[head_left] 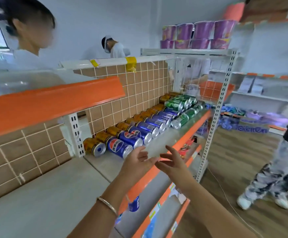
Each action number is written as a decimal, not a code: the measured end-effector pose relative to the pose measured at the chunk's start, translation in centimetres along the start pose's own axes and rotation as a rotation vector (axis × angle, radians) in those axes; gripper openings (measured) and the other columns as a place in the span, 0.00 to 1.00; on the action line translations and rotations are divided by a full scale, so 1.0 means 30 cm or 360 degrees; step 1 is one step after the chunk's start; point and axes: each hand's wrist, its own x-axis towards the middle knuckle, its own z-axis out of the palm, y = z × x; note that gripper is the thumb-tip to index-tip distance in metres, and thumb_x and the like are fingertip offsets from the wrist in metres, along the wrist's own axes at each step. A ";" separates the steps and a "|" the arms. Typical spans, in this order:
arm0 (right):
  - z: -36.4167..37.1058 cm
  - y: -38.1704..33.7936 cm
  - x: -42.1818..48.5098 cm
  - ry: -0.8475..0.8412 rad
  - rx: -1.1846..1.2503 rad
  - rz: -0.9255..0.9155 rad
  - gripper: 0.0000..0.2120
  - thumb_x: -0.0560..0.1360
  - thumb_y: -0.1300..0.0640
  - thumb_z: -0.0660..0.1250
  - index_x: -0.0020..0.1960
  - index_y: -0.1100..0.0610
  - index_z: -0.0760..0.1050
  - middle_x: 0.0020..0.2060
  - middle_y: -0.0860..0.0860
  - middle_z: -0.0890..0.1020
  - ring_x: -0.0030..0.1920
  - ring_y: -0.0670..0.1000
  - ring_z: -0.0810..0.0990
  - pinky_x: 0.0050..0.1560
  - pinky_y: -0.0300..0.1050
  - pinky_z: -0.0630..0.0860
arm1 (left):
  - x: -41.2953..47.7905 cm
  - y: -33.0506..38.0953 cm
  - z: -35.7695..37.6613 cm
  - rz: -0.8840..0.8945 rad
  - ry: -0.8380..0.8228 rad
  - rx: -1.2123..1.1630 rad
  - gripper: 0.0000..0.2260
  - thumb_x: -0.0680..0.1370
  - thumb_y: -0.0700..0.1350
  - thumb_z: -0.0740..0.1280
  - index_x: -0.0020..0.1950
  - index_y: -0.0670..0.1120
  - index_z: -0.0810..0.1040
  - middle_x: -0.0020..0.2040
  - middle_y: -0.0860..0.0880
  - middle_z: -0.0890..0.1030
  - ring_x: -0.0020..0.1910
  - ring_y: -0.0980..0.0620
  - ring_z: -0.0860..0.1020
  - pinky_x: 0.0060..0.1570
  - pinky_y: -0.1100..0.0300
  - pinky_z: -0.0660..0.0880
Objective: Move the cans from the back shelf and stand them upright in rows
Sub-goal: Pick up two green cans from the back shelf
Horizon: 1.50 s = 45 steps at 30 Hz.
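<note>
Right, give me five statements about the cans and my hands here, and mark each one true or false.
1. The blue cans lie on their sides. True.
2. The left hand grips a can. False: its fingers are relaxed and it holds nothing.
3. The gold cans lie behind the blue ones, next to the tiled wall. True.
4. The green cans stand upright. False: they lie on their sides at the far end of the shelf.
5. The right hand is empty, fingers spread. True.
</note>
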 end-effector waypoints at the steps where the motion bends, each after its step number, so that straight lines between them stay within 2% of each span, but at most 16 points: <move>1: -0.029 0.003 0.058 0.0011 -0.0007 -0.0001 0.33 0.72 0.62 0.72 0.72 0.53 0.61 0.59 0.54 0.75 0.55 0.53 0.80 0.54 0.44 0.77 | 0.061 0.002 0.027 0.0007 -0.0004 -0.0016 0.27 0.72 0.44 0.74 0.68 0.44 0.69 0.61 0.45 0.76 0.56 0.52 0.77 0.53 0.63 0.74; 6: -0.184 -0.006 0.313 0.0113 -0.0080 -0.0013 0.33 0.73 0.62 0.71 0.73 0.53 0.60 0.57 0.51 0.75 0.51 0.49 0.79 0.42 0.35 0.76 | 0.342 0.053 0.177 -0.0024 -0.0062 -0.0053 0.25 0.72 0.42 0.73 0.67 0.43 0.70 0.59 0.46 0.76 0.53 0.54 0.77 0.40 0.72 0.73; 10: -0.316 0.012 0.466 0.0170 -0.0058 0.0028 0.31 0.74 0.62 0.69 0.73 0.54 0.61 0.58 0.52 0.74 0.52 0.50 0.78 0.45 0.36 0.75 | 0.533 0.077 0.299 -0.0051 -0.0123 -0.0036 0.24 0.72 0.40 0.73 0.66 0.41 0.71 0.56 0.44 0.77 0.54 0.51 0.77 0.44 0.70 0.73; 14: -0.453 0.029 0.603 0.0190 -0.0071 0.0057 0.30 0.75 0.62 0.69 0.72 0.52 0.60 0.60 0.52 0.73 0.54 0.50 0.78 0.41 0.33 0.77 | 0.715 0.070 0.426 -0.0061 -0.0193 0.0019 0.24 0.65 0.47 0.78 0.58 0.47 0.75 0.54 0.46 0.78 0.53 0.51 0.78 0.51 0.63 0.74; 18: -0.614 0.035 0.746 0.0146 -0.0150 0.0087 0.31 0.75 0.58 0.69 0.73 0.50 0.60 0.63 0.52 0.72 0.56 0.47 0.77 0.42 0.33 0.75 | 0.871 0.072 0.572 -0.0086 -0.0144 0.0096 0.24 0.71 0.47 0.75 0.64 0.45 0.72 0.55 0.47 0.79 0.56 0.51 0.78 0.55 0.60 0.74; 21: -0.752 0.035 0.877 0.0086 -0.0176 0.0125 0.32 0.74 0.58 0.70 0.74 0.52 0.59 0.65 0.53 0.72 0.56 0.48 0.77 0.45 0.35 0.75 | 1.000 0.069 0.678 -0.0230 -0.0029 0.0242 0.24 0.69 0.62 0.71 0.59 0.52 0.71 0.52 0.52 0.79 0.54 0.52 0.78 0.57 0.56 0.75; 23: -0.840 0.020 0.958 0.0033 -0.0217 0.0158 0.31 0.74 0.58 0.69 0.74 0.54 0.61 0.65 0.52 0.71 0.57 0.50 0.76 0.49 0.38 0.74 | 1.095 0.076 0.730 -0.0404 0.0066 0.0268 0.27 0.66 0.69 0.66 0.55 0.51 0.75 0.51 0.51 0.81 0.52 0.50 0.80 0.59 0.51 0.75; 26: -0.959 -0.005 1.080 -0.0039 -0.0323 0.0184 0.28 0.74 0.57 0.70 0.72 0.54 0.64 0.66 0.52 0.71 0.61 0.52 0.75 0.59 0.45 0.74 | 1.231 0.111 0.772 -0.0526 0.0171 0.0138 0.17 0.76 0.61 0.63 0.46 0.47 0.77 0.47 0.46 0.81 0.47 0.48 0.79 0.52 0.54 0.76; 28: -1.016 -0.019 1.161 -0.0095 -0.0434 0.0188 0.27 0.74 0.55 0.70 0.71 0.54 0.66 0.65 0.50 0.72 0.60 0.51 0.75 0.60 0.46 0.73 | 1.325 0.122 0.766 -0.0559 0.0313 0.0062 0.18 0.77 0.58 0.63 0.45 0.42 0.78 0.46 0.42 0.81 0.45 0.45 0.79 0.52 0.54 0.76; 31: -1.060 -0.025 1.272 -0.0152 -0.0468 0.0219 0.24 0.75 0.56 0.69 0.70 0.54 0.68 0.65 0.50 0.73 0.56 0.48 0.75 0.55 0.42 0.73 | 1.442 0.112 0.748 -0.0662 0.0501 -0.0200 0.23 0.75 0.58 0.67 0.56 0.39 0.75 0.50 0.39 0.80 0.51 0.41 0.79 0.57 0.48 0.76; 33: -1.063 -0.019 1.330 -0.0207 -0.0517 0.0219 0.24 0.75 0.55 0.68 0.70 0.53 0.67 0.64 0.48 0.72 0.56 0.47 0.75 0.52 0.40 0.73 | 1.489 0.127 0.743 -0.0717 0.0574 -0.0236 0.19 0.76 0.54 0.66 0.55 0.39 0.73 0.50 0.38 0.78 0.49 0.41 0.78 0.50 0.51 0.77; 36: -1.043 -0.019 1.424 -0.0319 -0.0597 0.0234 0.25 0.76 0.55 0.67 0.71 0.55 0.66 0.62 0.48 0.72 0.53 0.48 0.76 0.47 0.39 0.74 | 1.576 0.127 0.731 -0.0696 0.0665 -0.0133 0.15 0.79 0.53 0.63 0.49 0.40 0.72 0.41 0.42 0.76 0.38 0.45 0.76 0.42 0.55 0.73; 39: -1.012 -0.017 1.535 -0.0313 -0.0778 0.0167 0.24 0.76 0.57 0.66 0.70 0.58 0.66 0.61 0.56 0.75 0.58 0.60 0.77 0.55 0.54 0.76 | 1.666 0.118 0.718 -0.0719 0.0662 -0.0065 0.23 0.77 0.57 0.63 0.62 0.39 0.71 0.52 0.41 0.78 0.47 0.43 0.78 0.47 0.53 0.76; 40: -1.000 -0.019 1.569 -0.0302 -0.0820 0.0138 0.23 0.77 0.57 0.65 0.71 0.58 0.66 0.61 0.57 0.76 0.60 0.62 0.76 0.55 0.55 0.76 | 1.693 0.119 0.720 -0.0740 0.0641 -0.0011 0.27 0.77 0.59 0.63 0.66 0.39 0.69 0.55 0.41 0.77 0.48 0.44 0.78 0.47 0.53 0.77; 43: -0.981 -0.017 1.670 -0.0345 -0.0970 0.0050 0.26 0.77 0.54 0.64 0.73 0.55 0.63 0.69 0.52 0.70 0.63 0.55 0.75 0.51 0.41 0.73 | 1.773 0.113 0.733 -0.0841 0.0612 0.0265 0.39 0.72 0.67 0.63 0.70 0.37 0.64 0.56 0.40 0.76 0.43 0.45 0.77 0.48 0.54 0.77; 45: -0.971 -0.019 1.737 -0.0405 -0.1070 0.0041 0.28 0.76 0.53 0.64 0.74 0.53 0.61 0.71 0.51 0.67 0.55 0.52 0.79 0.44 0.39 0.73 | 1.809 0.110 0.739 -0.0891 0.0553 0.0494 0.47 0.68 0.73 0.61 0.72 0.37 0.62 0.60 0.40 0.75 0.49 0.42 0.78 0.54 0.52 0.77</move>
